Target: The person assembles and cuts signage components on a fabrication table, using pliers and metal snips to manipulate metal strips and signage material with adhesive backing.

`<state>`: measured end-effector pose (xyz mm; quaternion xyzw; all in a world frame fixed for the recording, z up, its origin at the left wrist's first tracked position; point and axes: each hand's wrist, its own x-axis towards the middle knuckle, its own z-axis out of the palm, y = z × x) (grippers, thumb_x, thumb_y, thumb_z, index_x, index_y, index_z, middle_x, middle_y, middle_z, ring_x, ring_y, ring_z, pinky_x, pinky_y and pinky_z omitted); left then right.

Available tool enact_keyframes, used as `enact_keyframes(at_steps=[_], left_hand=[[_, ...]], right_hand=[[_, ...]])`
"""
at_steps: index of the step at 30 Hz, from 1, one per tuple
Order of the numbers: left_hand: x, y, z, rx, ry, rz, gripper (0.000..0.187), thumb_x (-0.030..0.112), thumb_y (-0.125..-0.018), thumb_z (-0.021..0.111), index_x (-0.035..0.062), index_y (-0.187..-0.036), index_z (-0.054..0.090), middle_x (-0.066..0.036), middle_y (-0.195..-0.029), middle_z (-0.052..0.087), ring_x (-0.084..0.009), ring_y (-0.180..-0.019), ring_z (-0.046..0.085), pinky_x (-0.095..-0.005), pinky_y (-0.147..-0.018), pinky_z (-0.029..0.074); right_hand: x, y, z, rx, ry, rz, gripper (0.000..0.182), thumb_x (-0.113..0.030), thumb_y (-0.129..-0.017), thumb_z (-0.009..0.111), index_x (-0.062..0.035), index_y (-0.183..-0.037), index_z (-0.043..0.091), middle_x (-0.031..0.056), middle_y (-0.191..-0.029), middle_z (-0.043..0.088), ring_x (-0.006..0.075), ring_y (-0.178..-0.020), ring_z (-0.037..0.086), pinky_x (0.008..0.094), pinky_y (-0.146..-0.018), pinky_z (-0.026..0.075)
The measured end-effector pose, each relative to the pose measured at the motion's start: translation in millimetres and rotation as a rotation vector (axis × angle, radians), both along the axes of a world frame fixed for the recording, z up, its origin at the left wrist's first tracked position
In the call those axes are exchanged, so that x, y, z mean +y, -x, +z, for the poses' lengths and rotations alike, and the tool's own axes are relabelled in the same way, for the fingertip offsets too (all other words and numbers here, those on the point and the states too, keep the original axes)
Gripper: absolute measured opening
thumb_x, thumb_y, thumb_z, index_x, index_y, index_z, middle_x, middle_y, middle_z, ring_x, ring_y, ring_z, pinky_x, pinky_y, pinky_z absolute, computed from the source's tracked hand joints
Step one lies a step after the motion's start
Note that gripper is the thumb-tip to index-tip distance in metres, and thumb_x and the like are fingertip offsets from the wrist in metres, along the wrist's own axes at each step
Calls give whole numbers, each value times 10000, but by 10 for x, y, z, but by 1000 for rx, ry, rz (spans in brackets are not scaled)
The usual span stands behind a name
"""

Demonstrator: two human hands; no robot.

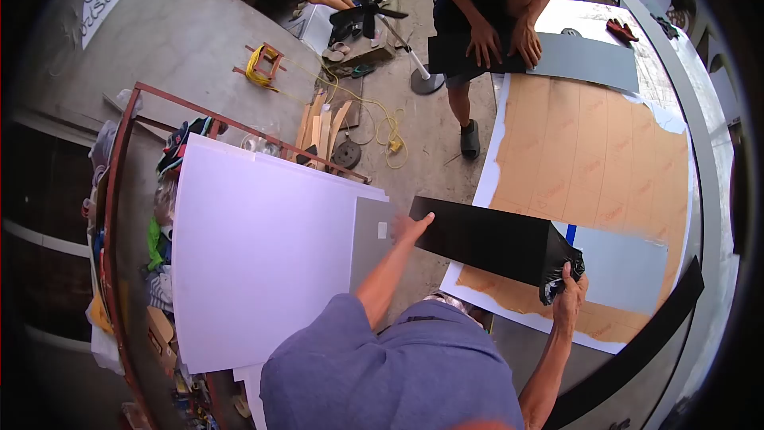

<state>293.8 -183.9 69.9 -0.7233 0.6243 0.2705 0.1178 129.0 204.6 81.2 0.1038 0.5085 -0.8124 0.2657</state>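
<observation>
A long black panel (pixel 485 240) lies across the gap in front of me, its right part over the brown-papered table. My left hand (pixel 415 227) is at its left end, thumb on the top edge, the other fingers blurred. At the right end my right hand (pixel 569 287) grips crumpled black film (pixel 563 263) that hangs loose from the panel. Beneath and right of it lies a pale grey sheet (pixel 625 267) on the brown paper (pixel 589 151).
White sheets (pixel 263 255) and a grey panel (pixel 372 247) lie at left by a red metal frame (pixel 123 143). Across the table a co-worker's hands (pixel 505 44) press on a black and grey strip (pixel 585 60). A fan (pixel 368 12) and yellow cable (pixel 394 143) stand beyond.
</observation>
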Motion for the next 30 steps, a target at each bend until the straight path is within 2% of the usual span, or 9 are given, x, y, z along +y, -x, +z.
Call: enact_keyframes(at_steps=[5, 8, 14, 15, 18, 20, 22, 26, 30], left_hand=[[-278, -575, -952, 805, -496, 581, 719, 333, -900, 780, 18, -1457, 451, -186, -1324, 616, -356, -1188, 618, -595, -950, 517], [-252, -401, -883, 971, -273, 662, 375, 65, -893, 753, 12, -1229, 595, -126, -1133, 670, -272, -954, 693, -463, -807, 596], [-338, 589, -267, 1152, -188, 248, 630, -8, -904, 712, -25, -1454, 405, -165, -1194, 660, -260, -981, 691, -416, -788, 605], [-369, 830, -357, 1221, -150, 236, 480, -47, -881, 700, -30, -1314, 494, -135, -1089, 686, -231, -909, 706, -382, -762, 611], [-333, 1569, -229, 1394, -439, 47, 446, -55, -890, 685, -35, -1282, 473, -170, -1144, 657, -239, -995, 676, -389, -862, 579], [-85, 2042, 8, 1474, -556, 62, 615, -44, -898, 681, -62, -1433, 377, -193, -1212, 618, -247, -1033, 654, -384, -875, 570], [131, 2373, 52, 1484, -683, -168, 926, 18, -927, 678, -79, -1591, 39, -244, -1342, 544, -275, -1104, 628, -366, -894, 557], [768, 2660, 82, 1241, -572, -601, 874, 180, -919, 730, -121, -1553, 210, -264, -1443, 515, -272, -1152, 641, -343, -889, 578], [1470, 2541, -117, 1034, -165, -1185, 673, 97, -843, 738, -40, -1445, 471, -238, -1434, 538, -386, -1199, 604, -405, -980, 528]], right_hand=[[187, -99, -40, 1, 64, -85, 211, -108, -996, 667, 11, -1168, 643, 84, -1067, 716, 158, -920, 680, 317, -837, 555], [312, -206, -42, -6, 82, -172, 275, -92, -992, 666, 12, -1240, 609, 103, -1141, 703, 183, -994, 682, 335, -898, 556], [565, -501, 75, 15, 209, -239, 372, -136, -1050, 565, 20, -1385, 524, 150, -1332, 630, 273, -1171, 647, 448, -996, 541], [604, -547, 41, 3, 236, -251, 377, -145, -1051, 566, 10, -1391, 521, 151, -1336, 627, 276, -1177, 644, 460, -993, 541], [688, -665, -51, -23, 281, -310, 404, -194, -1051, 571, -36, -1416, 507, 135, -1352, 619, 299, -1206, 622, 518, -976, 542], [686, -644, -210, -49, 346, -371, 404, -200, -1044, 581, -43, -1412, 519, 120, -1355, 622, 305, -1198, 621, 515, -983, 535], [643, -742, -254, -101, 413, -500, 381, -191, -1038, 591, -56, -1392, 545, 105, -1342, 630, 297, -1188, 622, 513, -1012, 514], [397, -544, -449, -156, 518, -603, 283, -170, -1021, 616, -88, -1292, 626, 63, -1224, 687, 255, -1091, 652, 454, -989, 519], [44, -180, -782, -144, 579, -697, 274, -121, -1018, 605, -93, -1289, 638, 69, -1251, 673, 253, -1173, 611, 473, -1086, 464]])
